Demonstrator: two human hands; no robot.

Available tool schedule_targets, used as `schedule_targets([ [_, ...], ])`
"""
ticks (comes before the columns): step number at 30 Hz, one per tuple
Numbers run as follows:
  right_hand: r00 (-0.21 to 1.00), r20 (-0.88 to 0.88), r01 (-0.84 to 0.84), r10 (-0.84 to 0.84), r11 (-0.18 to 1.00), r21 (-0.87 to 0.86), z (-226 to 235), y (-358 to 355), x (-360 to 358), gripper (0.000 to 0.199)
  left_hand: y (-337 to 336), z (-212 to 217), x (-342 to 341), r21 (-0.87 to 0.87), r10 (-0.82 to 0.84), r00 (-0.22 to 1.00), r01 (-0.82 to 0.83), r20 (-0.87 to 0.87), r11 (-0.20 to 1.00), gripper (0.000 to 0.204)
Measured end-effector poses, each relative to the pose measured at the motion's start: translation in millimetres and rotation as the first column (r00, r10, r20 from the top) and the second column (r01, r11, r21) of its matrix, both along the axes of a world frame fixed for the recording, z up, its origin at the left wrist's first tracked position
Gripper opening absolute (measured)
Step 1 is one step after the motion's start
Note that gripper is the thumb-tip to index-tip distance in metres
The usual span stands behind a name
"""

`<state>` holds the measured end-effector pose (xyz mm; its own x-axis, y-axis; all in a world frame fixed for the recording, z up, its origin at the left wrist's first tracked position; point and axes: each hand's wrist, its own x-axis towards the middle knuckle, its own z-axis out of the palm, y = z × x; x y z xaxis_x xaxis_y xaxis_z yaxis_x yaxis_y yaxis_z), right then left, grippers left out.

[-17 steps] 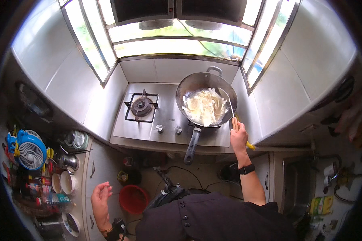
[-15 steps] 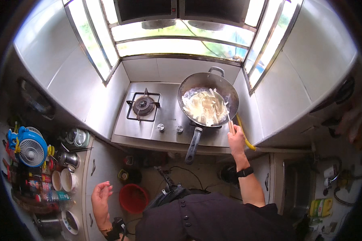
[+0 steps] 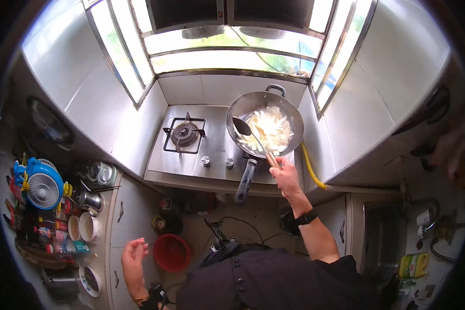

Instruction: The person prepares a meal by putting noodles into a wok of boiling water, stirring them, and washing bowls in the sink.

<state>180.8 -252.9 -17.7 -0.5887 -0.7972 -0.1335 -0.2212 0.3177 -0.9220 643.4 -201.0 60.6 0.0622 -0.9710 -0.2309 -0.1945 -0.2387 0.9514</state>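
- Right hand (image 3: 285, 175): grip clamped on the handle of a long metal ladle (image 3: 253, 138), handle end at the front edge of the stove (image 3: 217, 150), bowl of the ladle raised over the left side of the wok (image 3: 266, 124).
- Ladle bowl looks dark and empty, tilted, just above the food; can't tell if it touches it.
- Wok sits on the right burner, dark long handle (image 3: 244, 181) sticking out past the stove's front edge, unheld. Small loop handle at the far rim.
- Food (image 3: 268, 132): pale flat strips, piled toward the middle and right of the wok. Looks pale, no browning visible; my read is cooking is mid-way, stirring ongoing, nothing plated.
- Left burner (image 3: 184, 134) bare, no pot. Two knobs (image 3: 217, 161) at the stove's front edge.
- Yellow gas hose (image 3: 311, 168) runs down off the stove's right edge.
- Left hand (image 3: 134, 256): fingers loosely curled, apart, holds nothing; hangs low over the floor beside the table (image 3: 113, 206) at the left, near a red bucket (image 3: 171, 252).
- Table at left carries a blue fan (image 3: 42, 183), cups (image 3: 85, 227), bottles and jars along its left edge.
- Sink (image 3: 380, 243) at far right, well apart from the stove.
- Left to do, judging from this: finish tossing, get food out of the wok. No plate seen near the stove.
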Motion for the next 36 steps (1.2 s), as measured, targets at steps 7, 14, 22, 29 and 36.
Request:
schedule_targets([
  [7,0.884,-0.460,0.053,-0.087,0.995,-0.087,-9,7,-23,0.034,28,4,-9,-0.021,0.102,0.994,-0.101,0.038,0.995,0.014],
  [14,0.999,0.021,-0.031,0.043,0.911,-0.411,-4,42,-2,0.048,43,-26,-6,-0.108,0.133,0.991,-0.133,-0.007,0.985,0.017],
  [22,0.920,-0.382,-0.194,0.087,0.948,-0.251,-106,75,10,0.050,127,-1,11,-0.111,0.219,0.954,-0.200,0.203,0.974,0.019],
  [29,0.840,0.512,0.081,0.180,0.892,-0.446,-3,70,18,0.033,68,-15,20,0.075,0.109,0.987,-0.118,0.120,0.990,0.017],
  [36,0.277,0.863,0.169,0.423,0.862,-0.477,18,137,37,0.027,52,-16,60,0.198,-0.248,0.965,0.227,0.090,0.954,0.040],
])
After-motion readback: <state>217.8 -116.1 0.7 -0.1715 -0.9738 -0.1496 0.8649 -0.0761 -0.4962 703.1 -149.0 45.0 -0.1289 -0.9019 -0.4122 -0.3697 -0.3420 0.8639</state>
